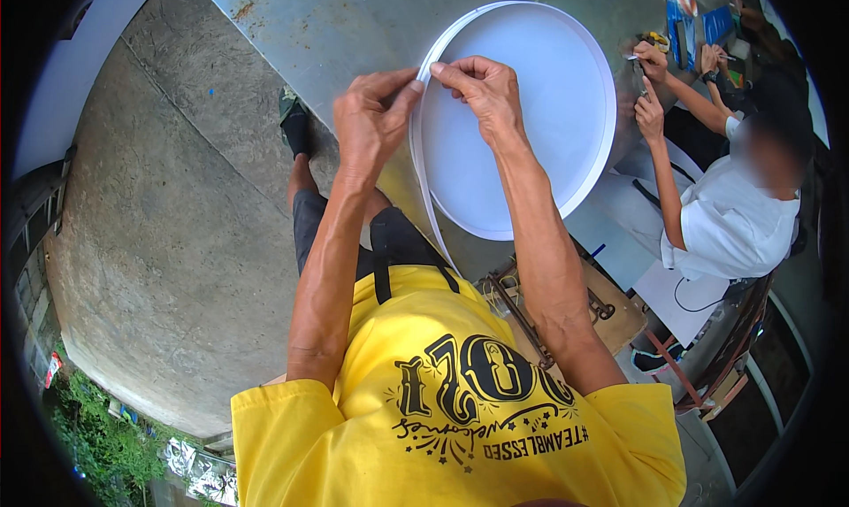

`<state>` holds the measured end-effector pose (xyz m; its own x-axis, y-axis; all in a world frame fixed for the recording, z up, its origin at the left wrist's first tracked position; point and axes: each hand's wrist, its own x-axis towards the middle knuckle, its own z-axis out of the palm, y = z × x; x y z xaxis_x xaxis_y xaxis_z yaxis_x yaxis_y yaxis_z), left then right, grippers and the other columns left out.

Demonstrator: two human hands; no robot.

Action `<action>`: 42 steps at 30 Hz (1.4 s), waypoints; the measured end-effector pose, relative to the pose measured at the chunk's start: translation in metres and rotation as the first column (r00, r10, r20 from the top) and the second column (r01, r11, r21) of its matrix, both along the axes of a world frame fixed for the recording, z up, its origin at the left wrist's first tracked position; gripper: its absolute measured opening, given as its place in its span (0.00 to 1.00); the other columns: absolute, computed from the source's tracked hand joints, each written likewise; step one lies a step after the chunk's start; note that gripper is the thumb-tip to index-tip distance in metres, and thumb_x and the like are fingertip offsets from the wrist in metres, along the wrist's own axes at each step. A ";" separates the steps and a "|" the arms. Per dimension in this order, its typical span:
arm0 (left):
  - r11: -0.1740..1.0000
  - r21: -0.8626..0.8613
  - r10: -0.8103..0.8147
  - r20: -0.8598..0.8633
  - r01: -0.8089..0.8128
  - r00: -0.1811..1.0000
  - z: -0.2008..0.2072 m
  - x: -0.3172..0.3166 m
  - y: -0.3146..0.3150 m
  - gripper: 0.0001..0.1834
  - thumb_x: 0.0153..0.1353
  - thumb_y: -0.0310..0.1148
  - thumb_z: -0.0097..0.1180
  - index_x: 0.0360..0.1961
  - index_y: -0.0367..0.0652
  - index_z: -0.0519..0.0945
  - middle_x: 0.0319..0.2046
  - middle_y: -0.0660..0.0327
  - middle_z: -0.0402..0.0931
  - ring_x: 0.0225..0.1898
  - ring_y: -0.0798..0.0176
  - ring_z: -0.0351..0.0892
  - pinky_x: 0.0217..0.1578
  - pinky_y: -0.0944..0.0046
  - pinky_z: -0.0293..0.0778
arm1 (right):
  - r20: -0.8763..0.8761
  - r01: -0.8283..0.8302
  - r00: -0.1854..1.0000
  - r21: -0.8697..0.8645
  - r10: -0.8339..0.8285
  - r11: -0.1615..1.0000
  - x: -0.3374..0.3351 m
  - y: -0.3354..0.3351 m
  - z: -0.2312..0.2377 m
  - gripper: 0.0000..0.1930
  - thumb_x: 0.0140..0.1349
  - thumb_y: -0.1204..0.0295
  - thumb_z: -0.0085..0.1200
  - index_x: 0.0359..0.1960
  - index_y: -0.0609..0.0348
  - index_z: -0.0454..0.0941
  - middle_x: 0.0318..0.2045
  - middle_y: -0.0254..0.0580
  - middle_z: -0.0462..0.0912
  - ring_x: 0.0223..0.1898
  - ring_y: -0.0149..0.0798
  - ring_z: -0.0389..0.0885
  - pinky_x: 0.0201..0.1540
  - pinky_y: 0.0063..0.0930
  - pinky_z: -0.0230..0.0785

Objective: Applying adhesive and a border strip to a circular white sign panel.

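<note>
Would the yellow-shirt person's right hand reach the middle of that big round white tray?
Probably yes. The right hand is already over one side of the white tray, and nothing seems to block its way to the middle.

The tray (548,135) looks like smooth white plastic, satin rather than glossy – the strip (434,219) beside it likewise smooth and plastic-looking. The table (354,20) has a dull metallic sheen, marked by rusty-looking stains. The floor (168,215) is rough, matt concrete; the shirt (301,427), matt cloth – the board (621,326), wood.
</note>
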<state>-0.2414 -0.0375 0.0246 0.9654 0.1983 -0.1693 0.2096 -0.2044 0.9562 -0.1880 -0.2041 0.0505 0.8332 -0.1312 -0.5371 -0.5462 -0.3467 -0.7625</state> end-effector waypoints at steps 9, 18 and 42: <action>0.954 -0.283 -0.015 -0.381 -0.101 0.925 0.004 -0.052 0.039 0.17 0.67 0.33 0.68 0.53 0.34 0.87 0.34 0.61 0.87 0.32 0.71 0.84 0.33 0.69 0.80 | -0.013 -0.025 1.000 -0.058 0.024 0.998 0.004 -0.007 -0.006 0.18 0.52 0.58 0.79 0.32 0.60 0.88 0.25 0.34 0.85 0.27 0.27 0.78 0.34 0.24 0.72; 0.977 -0.157 -0.192 -0.343 0.146 0.919 -0.001 -0.098 0.012 0.18 0.65 0.34 0.70 0.51 0.32 0.88 0.31 0.58 0.88 0.32 0.70 0.85 0.33 0.68 0.80 | 0.030 -0.034 0.999 -0.010 0.034 0.999 0.003 0.001 -0.010 0.19 0.51 0.57 0.78 0.31 0.61 0.89 0.24 0.35 0.84 0.27 0.28 0.78 0.30 0.23 0.70; 0.982 -0.146 -0.163 -0.352 0.118 0.922 0.000 -0.088 0.008 0.18 0.67 0.41 0.68 0.48 0.37 0.90 0.30 0.59 0.89 0.33 0.70 0.85 0.38 0.68 0.79 | 0.057 -0.075 0.995 -0.096 0.081 0.993 0.006 -0.001 -0.009 0.20 0.47 0.54 0.76 0.28 0.60 0.89 0.26 0.40 0.88 0.29 0.36 0.85 0.36 0.33 0.77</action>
<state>-0.3299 -0.0291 0.0247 0.8505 0.0217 -0.5255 0.5226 -0.1466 0.8399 -0.1819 -0.2046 0.0411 0.8735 -0.1116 -0.4739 -0.4684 -0.4578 -0.7556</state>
